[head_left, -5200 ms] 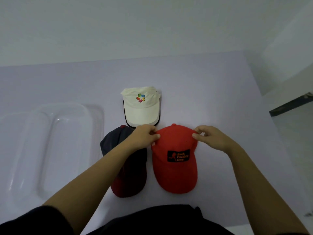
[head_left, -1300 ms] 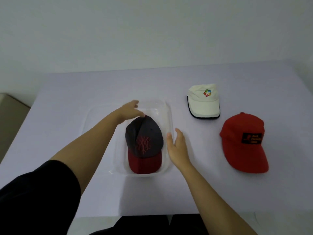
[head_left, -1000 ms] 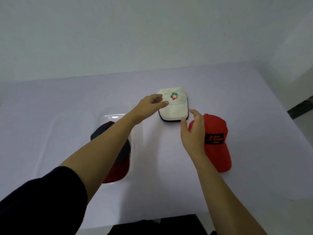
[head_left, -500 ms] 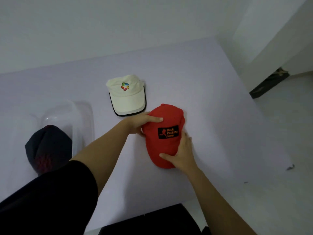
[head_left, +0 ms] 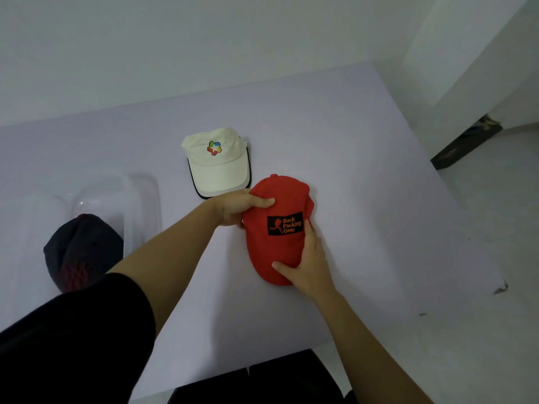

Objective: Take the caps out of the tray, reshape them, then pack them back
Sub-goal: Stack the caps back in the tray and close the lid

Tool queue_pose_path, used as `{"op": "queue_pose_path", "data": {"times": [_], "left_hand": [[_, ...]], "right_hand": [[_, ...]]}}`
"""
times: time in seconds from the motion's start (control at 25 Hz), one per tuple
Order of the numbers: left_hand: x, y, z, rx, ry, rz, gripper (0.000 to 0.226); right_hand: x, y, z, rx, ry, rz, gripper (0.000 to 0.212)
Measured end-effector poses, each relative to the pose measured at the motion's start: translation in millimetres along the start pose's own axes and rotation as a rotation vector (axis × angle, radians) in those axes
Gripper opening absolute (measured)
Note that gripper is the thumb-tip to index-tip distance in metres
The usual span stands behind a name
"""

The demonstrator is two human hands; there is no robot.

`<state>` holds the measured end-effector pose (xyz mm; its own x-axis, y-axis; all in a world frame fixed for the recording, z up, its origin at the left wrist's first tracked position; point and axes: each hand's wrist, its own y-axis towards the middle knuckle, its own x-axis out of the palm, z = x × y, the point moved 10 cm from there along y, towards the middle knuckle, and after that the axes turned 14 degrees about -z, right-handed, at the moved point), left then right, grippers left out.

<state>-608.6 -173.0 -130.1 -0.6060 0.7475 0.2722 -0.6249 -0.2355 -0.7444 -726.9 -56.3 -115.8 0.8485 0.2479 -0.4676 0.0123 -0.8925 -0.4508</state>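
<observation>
A red cap [head_left: 280, 205] with a black patch lies on the pale table, brim toward me. My left hand [head_left: 237, 208] grips its crown at the left side, thumb on top. My right hand [head_left: 309, 263] holds the brim from the right, thumb across the brim's front. A cream cap [head_left: 217, 164] with a coloured logo sits just behind, touching nothing I hold. A dark cap with a red brim [head_left: 83, 249] lies in the clear plastic tray [head_left: 145, 199] at the left.
The table's right edge [head_left: 455, 199] drops to a light floor, where a dark object [head_left: 463, 144] lies. A wall rises behind the table. My dark sleeve covers the lower left.
Over the last second both hands moved from beside the cream cap onto the red cap and took hold of it. In the last half second, the hands have barely shifted.
</observation>
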Motion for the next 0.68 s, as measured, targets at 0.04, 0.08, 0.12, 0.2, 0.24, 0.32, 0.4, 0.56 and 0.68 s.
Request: {"op": "queue_pose_path", "data": {"times": [0.04, 0.08, 0.12, 0.2, 0.24, 0.32, 0.4, 0.56, 0.68], "left_hand": [[0, -7, 2, 0.016, 0.008, -0.001, 0.047], [-1, -17, 3, 0.030, 0.024, -0.007, 0.046], [-3, -28, 7, 0.043, 0.049, -0.011, 0.045], [-12, -59, 17, 0.085, 0.102, 0.004, 0.044], [-18, -79, 24, 0.123, 0.123, 0.012, 0.045], [-32, -127, 37, 0.207, 0.170, 0.029, 0.046], [-49, -180, 45, 0.275, 0.225, 0.055, 0.043], [-95, -286, 38, 0.364, 0.308, 0.184, 0.038], [-134, -363, 21, 0.447, 0.335, 0.311, 0.027]], "right_hand": [[3, -3, -7, -0.008, -0.011, -0.006, 0.116], [7, -6, -16, -0.024, -0.022, -0.008, 0.116], [10, -9, -25, -0.039, -0.027, -0.004, 0.115], [14, -17, -49, -0.080, -0.026, 0.020, 0.111], [18, -22, -64, -0.111, -0.030, 0.035, 0.110], [31, -31, -103, -0.187, -0.057, 0.058, 0.107], [50, -40, -147, -0.257, -0.087, 0.069, 0.106], [100, -42, -231, -0.413, -0.096, 0.047, 0.101], [149, -38, -268, -0.467, -0.062, 0.002, 0.100]]}}
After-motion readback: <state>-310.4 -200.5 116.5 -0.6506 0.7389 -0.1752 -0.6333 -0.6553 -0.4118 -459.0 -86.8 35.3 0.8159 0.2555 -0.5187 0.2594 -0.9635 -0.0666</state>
